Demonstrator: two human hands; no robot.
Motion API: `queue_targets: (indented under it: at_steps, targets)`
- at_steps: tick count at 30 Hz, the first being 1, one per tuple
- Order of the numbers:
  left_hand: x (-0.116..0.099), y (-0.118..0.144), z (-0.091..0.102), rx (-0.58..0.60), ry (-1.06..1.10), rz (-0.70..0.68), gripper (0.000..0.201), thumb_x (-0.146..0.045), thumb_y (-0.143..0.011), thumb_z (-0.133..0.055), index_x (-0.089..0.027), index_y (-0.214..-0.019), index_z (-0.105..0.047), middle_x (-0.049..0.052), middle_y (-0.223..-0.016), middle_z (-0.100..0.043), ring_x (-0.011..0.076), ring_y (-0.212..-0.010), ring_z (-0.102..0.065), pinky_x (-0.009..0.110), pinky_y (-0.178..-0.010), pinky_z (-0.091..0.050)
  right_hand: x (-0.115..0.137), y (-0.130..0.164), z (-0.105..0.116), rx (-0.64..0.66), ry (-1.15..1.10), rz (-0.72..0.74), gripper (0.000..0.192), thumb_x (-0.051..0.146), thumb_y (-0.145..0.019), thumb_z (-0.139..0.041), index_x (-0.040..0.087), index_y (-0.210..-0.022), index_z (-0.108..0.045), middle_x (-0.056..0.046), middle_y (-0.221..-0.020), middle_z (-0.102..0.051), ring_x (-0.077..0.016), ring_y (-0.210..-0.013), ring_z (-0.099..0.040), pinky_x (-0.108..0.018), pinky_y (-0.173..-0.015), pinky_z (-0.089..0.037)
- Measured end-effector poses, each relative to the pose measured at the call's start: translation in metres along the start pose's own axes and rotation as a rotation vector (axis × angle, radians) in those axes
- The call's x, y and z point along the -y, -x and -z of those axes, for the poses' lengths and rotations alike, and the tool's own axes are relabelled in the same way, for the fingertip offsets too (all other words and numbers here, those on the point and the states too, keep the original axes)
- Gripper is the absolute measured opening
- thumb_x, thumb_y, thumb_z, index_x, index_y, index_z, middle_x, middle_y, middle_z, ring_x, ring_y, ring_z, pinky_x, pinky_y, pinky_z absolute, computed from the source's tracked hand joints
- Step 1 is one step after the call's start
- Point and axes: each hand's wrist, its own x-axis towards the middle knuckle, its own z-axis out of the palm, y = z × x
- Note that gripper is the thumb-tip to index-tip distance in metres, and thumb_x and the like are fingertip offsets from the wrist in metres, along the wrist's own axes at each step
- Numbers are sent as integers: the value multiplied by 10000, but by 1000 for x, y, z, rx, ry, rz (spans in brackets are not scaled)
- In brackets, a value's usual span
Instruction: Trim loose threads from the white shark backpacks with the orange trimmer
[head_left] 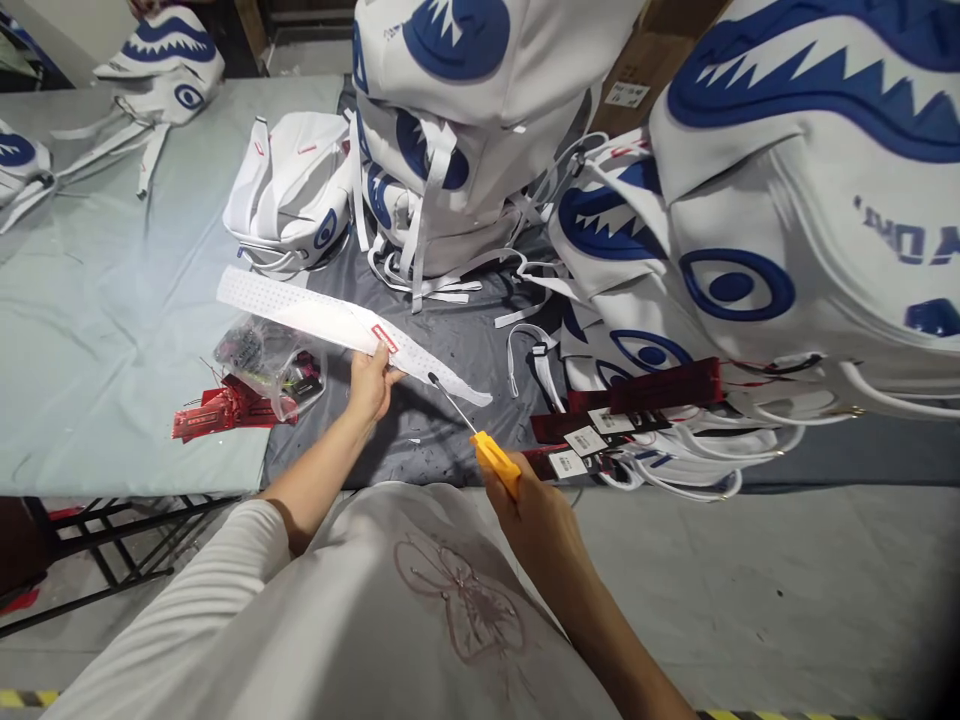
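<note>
Left hand pinches my strap mid-frame; looks light, floppy. Right hand clenched on screwdriver handle.

Open tabletop to the left, bare as far as the plastic bag and red tags. Ahead and to the right, stacked white bags and loose straps crowd in. Dark mat near the front edge is passable.
</note>
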Motion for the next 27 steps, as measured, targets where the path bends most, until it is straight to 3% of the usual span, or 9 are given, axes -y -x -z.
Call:
queue_targets:
  at_steps: [10,16,20,27]
  targets:
    - [1,5,-11,-22,125,-50,398,-351,-736,-794,-248,-1069,-600,10,-993,-698,140,-898,-662,306,-824,-572,5,5,3,-48,4,-13,388,397,-974,-366,190,-1176,-623,-36,-626,-677,-230,-554,-648,-277,-510,-353]
    - [-4,4,-14,-56,171,-48,365,-332,-768,-772,-245,-1076,-597,25,-1023,-694,157,-944,-663,347,-854,-567,-5,9,-3,-58,-65,41,470,453,-967,-356,190,-1257,-615,-61,-699,-712,-255,-640,-694,-288,-542,-389]
    - [-19,-4,-20,-57,255,-126,357,-342,-781,-766,-223,-1074,-599,37,-1018,-702,143,-907,-669,327,-860,-563,-21,10,-19,-23,-195,100,512,492,-947,-351,220,-1311,-586,-74,-902,-751,-260,-808,-723,-299,-630,-478]
    - [-66,-23,-29,-168,367,-409,371,-381,-812,-738,-238,-1126,-600,57,-1140,-684,143,-965,-669,303,-870,-551,-46,5,-51,-41,-345,-16,585,624,-879,-412,241,-1273,-612,-66,-972,-754,-253,-913,-722,-295,-734,-539]
